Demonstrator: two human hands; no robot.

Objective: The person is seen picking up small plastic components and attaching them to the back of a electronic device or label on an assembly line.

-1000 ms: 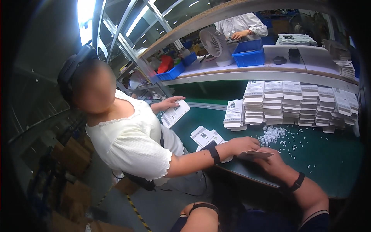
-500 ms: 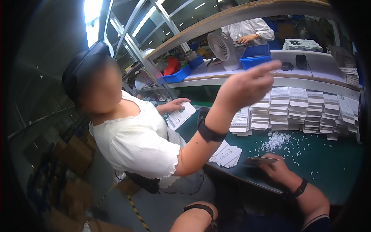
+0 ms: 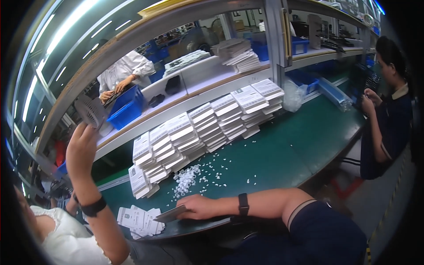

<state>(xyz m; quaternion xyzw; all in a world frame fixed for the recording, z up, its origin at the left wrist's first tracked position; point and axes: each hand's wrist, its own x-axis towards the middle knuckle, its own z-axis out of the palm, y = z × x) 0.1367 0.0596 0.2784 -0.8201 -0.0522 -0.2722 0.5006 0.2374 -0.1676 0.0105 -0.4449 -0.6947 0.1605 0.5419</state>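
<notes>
My right hand point(image 3: 196, 206), with a dark watch on the wrist, rests low over the near edge of the green table. Its fingers are closed on a thin flat card point(image 3: 170, 214), seen nearly edge-on with a greyish face. Beneath and left of that card lies a loose fan of white printed cards point(image 3: 137, 219). Beyond my hand is a heap of small white plastic rings point(image 3: 186, 180), with tiny white bits scattered to its right. My left hand is out of view.
Stacked white cartons point(image 3: 203, 126) line the table's back under a shelf. A blue bin point(image 3: 127, 107) and a fan point(image 3: 90, 112) stand on the shelf. At left, a co-worker's raised hand point(image 3: 82, 143) reaches up. Another person point(image 3: 380, 115) sits at right; someone stands behind the shelf.
The view has swung right, bringing a seated person into sight. The co-worker in white has shifted to the left edge, arm still raised. My right hand keeps hold of the card.
</notes>
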